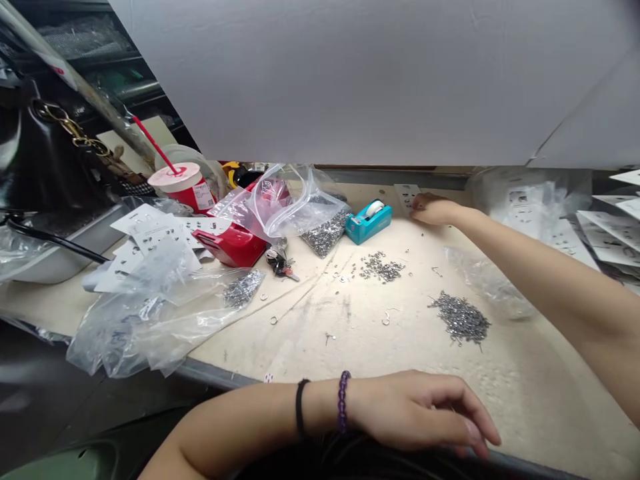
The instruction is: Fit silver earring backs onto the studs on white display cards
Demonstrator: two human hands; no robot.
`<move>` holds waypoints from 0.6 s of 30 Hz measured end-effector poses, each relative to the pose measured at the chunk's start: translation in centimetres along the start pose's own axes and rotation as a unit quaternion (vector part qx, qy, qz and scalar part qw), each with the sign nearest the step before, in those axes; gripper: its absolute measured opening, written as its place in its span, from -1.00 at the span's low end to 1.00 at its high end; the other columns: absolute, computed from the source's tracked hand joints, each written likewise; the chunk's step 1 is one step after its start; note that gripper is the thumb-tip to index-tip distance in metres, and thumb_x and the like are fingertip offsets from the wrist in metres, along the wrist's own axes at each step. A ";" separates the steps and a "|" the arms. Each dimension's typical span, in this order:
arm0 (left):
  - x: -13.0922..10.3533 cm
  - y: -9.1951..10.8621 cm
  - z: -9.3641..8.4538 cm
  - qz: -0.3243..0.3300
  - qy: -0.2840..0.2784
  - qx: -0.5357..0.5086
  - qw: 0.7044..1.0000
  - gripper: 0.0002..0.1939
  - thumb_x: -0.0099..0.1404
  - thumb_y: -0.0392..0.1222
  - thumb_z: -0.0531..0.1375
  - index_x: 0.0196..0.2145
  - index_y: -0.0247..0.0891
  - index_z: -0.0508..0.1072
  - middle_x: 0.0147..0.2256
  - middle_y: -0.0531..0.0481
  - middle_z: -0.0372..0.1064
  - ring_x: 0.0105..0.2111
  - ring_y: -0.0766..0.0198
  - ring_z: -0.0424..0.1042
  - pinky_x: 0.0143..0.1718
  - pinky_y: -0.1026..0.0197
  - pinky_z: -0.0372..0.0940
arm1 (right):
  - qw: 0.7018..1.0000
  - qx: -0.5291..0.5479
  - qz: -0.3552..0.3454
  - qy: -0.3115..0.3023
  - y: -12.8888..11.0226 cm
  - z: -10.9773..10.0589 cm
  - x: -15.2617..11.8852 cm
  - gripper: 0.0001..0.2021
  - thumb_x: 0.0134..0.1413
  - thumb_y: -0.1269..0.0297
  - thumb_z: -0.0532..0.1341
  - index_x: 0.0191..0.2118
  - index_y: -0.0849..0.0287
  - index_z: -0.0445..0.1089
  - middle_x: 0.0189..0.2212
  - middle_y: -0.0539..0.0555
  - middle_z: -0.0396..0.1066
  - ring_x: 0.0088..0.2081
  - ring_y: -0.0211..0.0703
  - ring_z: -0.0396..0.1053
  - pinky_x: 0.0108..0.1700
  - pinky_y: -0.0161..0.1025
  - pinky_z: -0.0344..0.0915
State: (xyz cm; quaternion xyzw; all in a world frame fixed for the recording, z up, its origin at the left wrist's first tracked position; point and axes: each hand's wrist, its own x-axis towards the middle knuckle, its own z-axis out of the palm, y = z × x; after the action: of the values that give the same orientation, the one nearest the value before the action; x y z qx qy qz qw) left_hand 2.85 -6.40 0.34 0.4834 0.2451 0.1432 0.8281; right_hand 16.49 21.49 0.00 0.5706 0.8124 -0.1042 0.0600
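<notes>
Out at the back of the table, my right hand (434,209) has its fingers closed on the edge of a white earring card (406,193) with small dark pieces on it. The card lies close to the tabletop, right of a teal tape dispenser (370,223). My left hand (415,408), with a purple bead bracelet at the wrist, rests at the near edge, fingers loosely bent and nothing visible in them. Between the hands lie a pile of thin silver pins (460,319) and a pile of tiny metal earring backs (383,267).
Left stand a red tape dispenser (237,245), keys (281,262), a red cup with straw (185,185) and loose earring cards (155,233). Clear plastic bags (145,327) spread over the left side. More cards (613,227) are stacked right. A white board (375,80) closes off the back.
</notes>
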 end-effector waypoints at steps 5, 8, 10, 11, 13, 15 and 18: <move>0.0 -0.1 0.1 -0.002 0.002 -0.003 1.000 -0.93 0.17 -0.26 0.03 -0.40 -0.25 0.29 -0.40 0.04 0.22 -0.44 0.39 0.20 -0.28 0.22 0.16 | 1.000 0.012 -0.004 0.012 0.3 0.3 0.0 -0.65 0.05 0.13 0.01 -0.05 0.14 0.21 -0.03 0.26 0.24 -0.15 0.11 0.29 -0.24 -0.10 0.22; 0.0 0.0 0.2 0.001 0.004 -0.009 1.000 -0.93 0.17 -0.25 0.03 -0.41 -0.25 0.28 -0.40 0.04 0.21 -0.44 0.39 0.20 -0.27 0.21 0.16 | 1.000 0.017 -0.006 0.014 0.4 0.5 0.2 -0.64 0.03 0.13 0.01 -0.06 0.13 0.22 -0.04 0.24 0.26 -0.16 0.11 0.29 -0.25 -0.10 0.23; -0.1 0.1 0.3 0.001 0.000 -0.011 1.000 -0.94 0.17 -0.27 0.02 -0.41 -0.25 0.27 -0.40 0.03 0.21 -0.44 0.39 0.19 -0.26 0.20 0.16 | 1.000 0.018 -0.007 0.015 0.5 0.5 0.2 -0.64 0.03 0.13 0.02 -0.05 0.14 0.22 -0.05 0.25 0.26 -0.17 0.11 0.30 -0.25 -0.09 0.23; -0.2 0.2 0.3 0.002 -0.003 -0.011 1.000 -0.93 0.17 -0.27 0.01 -0.41 -0.25 0.27 -0.41 0.03 0.20 -0.44 0.39 0.19 -0.26 0.20 0.16 | 1.000 0.018 -0.007 0.017 0.5 0.5 0.2 -0.63 0.03 0.13 0.01 -0.05 0.15 0.22 -0.05 0.26 0.26 -0.17 0.12 0.30 -0.25 -0.09 0.23; -0.2 0.2 0.4 0.003 -0.011 -0.007 1.000 -0.93 0.17 -0.24 0.02 -0.42 -0.25 0.27 -0.41 0.03 0.20 -0.44 0.38 0.19 -0.26 0.19 0.16 | 1.000 0.019 -0.009 0.020 0.4 0.5 0.1 -0.63 0.03 0.14 0.01 -0.04 0.16 0.21 -0.03 0.26 0.26 -0.15 0.12 0.29 -0.23 -0.09 0.23; -0.3 0.1 0.4 0.006 -0.010 -0.006 1.000 -0.89 0.17 -0.16 0.05 -0.42 -0.24 0.28 -0.41 0.03 0.21 -0.44 0.37 0.19 -0.26 0.18 0.16 | 0.999 0.019 -0.011 0.024 0.3 0.5 -0.1 -0.63 0.04 0.16 0.00 -0.03 0.17 0.21 -0.02 0.26 0.25 -0.13 0.12 0.29 -0.21 -0.08 0.23; -0.3 -0.1 0.3 0.008 0.004 -0.011 1.000 -0.80 0.14 -0.06 0.11 -0.40 -0.25 0.30 -0.42 0.03 0.22 -0.45 0.37 0.19 -0.27 0.17 0.16 | 0.999 0.017 -0.012 0.028 0.1 0.3 -0.2 -0.63 0.03 0.16 0.01 -0.03 0.15 0.22 -0.02 0.24 0.26 -0.13 0.13 0.29 -0.21 -0.07 0.23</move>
State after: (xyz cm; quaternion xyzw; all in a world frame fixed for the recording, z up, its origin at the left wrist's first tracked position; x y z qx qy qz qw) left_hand 2.78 -6.79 0.41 0.4757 0.2426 0.1546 0.8313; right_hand 16.67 21.28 -0.31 0.5641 0.8188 -0.1031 0.0265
